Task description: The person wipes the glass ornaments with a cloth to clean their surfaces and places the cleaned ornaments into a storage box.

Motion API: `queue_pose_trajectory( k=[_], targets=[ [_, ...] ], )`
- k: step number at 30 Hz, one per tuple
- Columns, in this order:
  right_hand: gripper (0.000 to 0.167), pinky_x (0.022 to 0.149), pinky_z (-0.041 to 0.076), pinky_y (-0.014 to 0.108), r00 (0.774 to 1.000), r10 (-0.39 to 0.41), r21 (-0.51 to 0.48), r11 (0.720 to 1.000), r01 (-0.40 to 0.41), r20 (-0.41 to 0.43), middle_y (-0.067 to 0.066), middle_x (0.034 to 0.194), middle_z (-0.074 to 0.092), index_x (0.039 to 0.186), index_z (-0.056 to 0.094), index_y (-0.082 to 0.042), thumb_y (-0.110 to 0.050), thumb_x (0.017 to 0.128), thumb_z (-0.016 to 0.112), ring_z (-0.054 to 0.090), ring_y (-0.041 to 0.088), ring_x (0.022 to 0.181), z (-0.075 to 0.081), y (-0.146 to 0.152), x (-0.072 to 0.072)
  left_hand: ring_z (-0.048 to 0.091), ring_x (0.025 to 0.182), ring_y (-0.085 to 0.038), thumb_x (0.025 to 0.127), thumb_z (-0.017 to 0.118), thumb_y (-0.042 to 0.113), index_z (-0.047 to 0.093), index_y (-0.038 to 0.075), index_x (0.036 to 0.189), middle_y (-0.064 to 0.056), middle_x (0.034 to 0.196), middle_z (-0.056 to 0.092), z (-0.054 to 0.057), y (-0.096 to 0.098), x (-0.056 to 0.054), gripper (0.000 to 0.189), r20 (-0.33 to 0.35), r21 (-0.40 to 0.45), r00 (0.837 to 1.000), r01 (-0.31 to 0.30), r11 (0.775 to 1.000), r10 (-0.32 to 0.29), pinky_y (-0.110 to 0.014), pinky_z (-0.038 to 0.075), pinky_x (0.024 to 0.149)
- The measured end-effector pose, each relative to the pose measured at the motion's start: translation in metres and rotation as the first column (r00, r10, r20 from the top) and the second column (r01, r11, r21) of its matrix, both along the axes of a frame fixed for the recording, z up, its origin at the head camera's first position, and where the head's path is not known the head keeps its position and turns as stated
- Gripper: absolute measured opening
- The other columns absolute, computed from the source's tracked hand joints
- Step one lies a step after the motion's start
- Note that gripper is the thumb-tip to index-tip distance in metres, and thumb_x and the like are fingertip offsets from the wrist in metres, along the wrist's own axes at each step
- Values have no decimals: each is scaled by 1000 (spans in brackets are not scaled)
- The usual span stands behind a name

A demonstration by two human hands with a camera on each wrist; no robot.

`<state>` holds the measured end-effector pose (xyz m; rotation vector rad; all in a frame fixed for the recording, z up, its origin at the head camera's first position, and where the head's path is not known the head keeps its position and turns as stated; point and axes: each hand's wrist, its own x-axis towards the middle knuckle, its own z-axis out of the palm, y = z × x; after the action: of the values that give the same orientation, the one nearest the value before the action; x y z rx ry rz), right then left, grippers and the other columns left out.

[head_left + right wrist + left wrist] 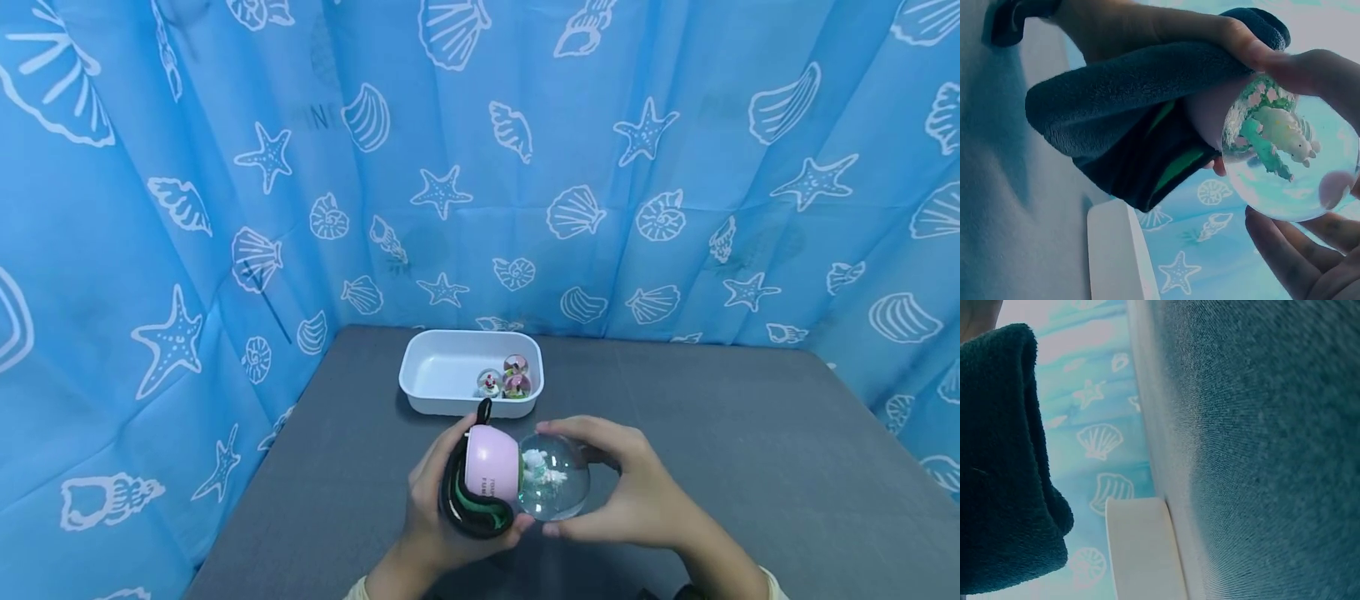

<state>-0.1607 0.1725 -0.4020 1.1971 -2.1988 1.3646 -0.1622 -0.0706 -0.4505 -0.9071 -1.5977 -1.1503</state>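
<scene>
A snow globe (555, 483) with a pink base (491, 458) lies sideways between both hands, above the grey table. Inside its clear ball, a white animal figure (1285, 134) sits among green and pink bits. My left hand (426, 507) grips the base through a dark cloth (480, 515) that has green stripes and a loop at one end. From the other side my right hand (645, 492) holds the glass ball, thumb and fingers spread round it. In the left wrist view the cloth (1004, 462) hangs down and the globe is hidden.
Behind the hands, a white tub (450, 406) stands near the table's far edge. Small globe-like balls (490, 383) with figures lie in its right end. A blue curtain (480, 167) with shell and starfish prints hangs behind the grey table (750, 450).
</scene>
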Motion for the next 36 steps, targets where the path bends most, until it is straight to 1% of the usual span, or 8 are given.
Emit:
queue_pose_trajectory(
  k=[11, 16, 20, 23, 27, 30, 32, 36],
  targets=[
    [68, 69, 66, 37, 954, 46, -73, 997, -25, 297, 6, 119, 76, 135, 68, -14, -9, 73, 94, 76, 18, 90, -3, -1, 1, 73, 110, -29, 81, 87, 54, 53, -22, 136, -29, 126, 68, 0, 0, 0, 100, -42, 1, 999, -13, 1000, 13, -29, 62, 96],
    [47, 63, 65, 38, 908, 157, -162, 982, -100, 388, 7, 107, 75, 126, 69, -6, -2, 80, 78, 72, 16, 80, -6, -3, -3, 72, 111, -33, 84, 82, 60, 53, -24, 135, -30, 127, 68, 2, 1, 2, 102, -66, 0, 998, -17, 1000, 17, -31, 60, 100],
    [31, 70, 65, 37, 865, 234, -201, 967, -159, 444, 7, 105, 75, 122, 69, 1, -8, 92, 68, 73, 15, 86, -6, -5, -7, 72, 111, -31, 84, 82, 60, 53, -24, 135, -30, 127, 68, 3, 1, 3, 103, -72, -3, 997, -24, 1000, 24, -30, 61, 99],
    [33, 72, 65, 34, 806, 268, -209, 961, -183, 528, 6, 104, 76, 122, 68, 6, -17, 101, 58, 73, 13, 86, -5, -6, -8, 72, 112, -30, 83, 84, 60, 52, -24, 137, -30, 128, 67, 3, 1, 4, 104, -60, -12, 998, -17, 1000, 16, -30, 62, 97],
    [51, 64, 65, 31, 642, 340, -244, 940, -237, 687, 3, 95, 78, 119, 62, 17, -29, 110, 43, 76, 11, 78, -4, -4, -8, 72, 113, -32, 82, 86, 58, 50, -23, 139, -29, 130, 67, 2, 1, 4, 105, -50, -21, 999, 4, 1000, -5, -31, 62, 96],
    [62, 59, 63, 29, 545, 368, -258, 928, -269, 754, 3, 89, 78, 115, 58, 22, -35, 113, 34, 77, 13, 71, -4, -3, -9, 73, 112, -33, 83, 85, 58, 50, -22, 140, -29, 130, 67, 1, 1, 3, 104, -53, -27, 999, -4, 1000, 3, -31, 63, 95],
    [64, 56, 62, 28, 524, 364, -252, 928, -274, 770, 4, 88, 78, 114, 57, 23, -36, 113, 33, 77, 14, 68, -4, -2, -9, 73, 110, -34, 83, 84, 58, 50, -22, 141, -29, 130, 67, 1, 2, 3, 105, -60, -31, 998, -8, 999, 6, -31, 63, 95],
    [53, 52, 58, 24, 561, 327, -209, 941, -265, 760, 2, 88, 75, 117, 59, 19, -29, 113, 36, 71, 9, 68, 0, -2, -8, 74, 110, -32, 82, 87, 56, 50, -23, 140, -30, 127, 68, 1, 2, 2, 105, -70, -27, 998, -1, 1000, -1, -31, 63, 93]
  ],
)
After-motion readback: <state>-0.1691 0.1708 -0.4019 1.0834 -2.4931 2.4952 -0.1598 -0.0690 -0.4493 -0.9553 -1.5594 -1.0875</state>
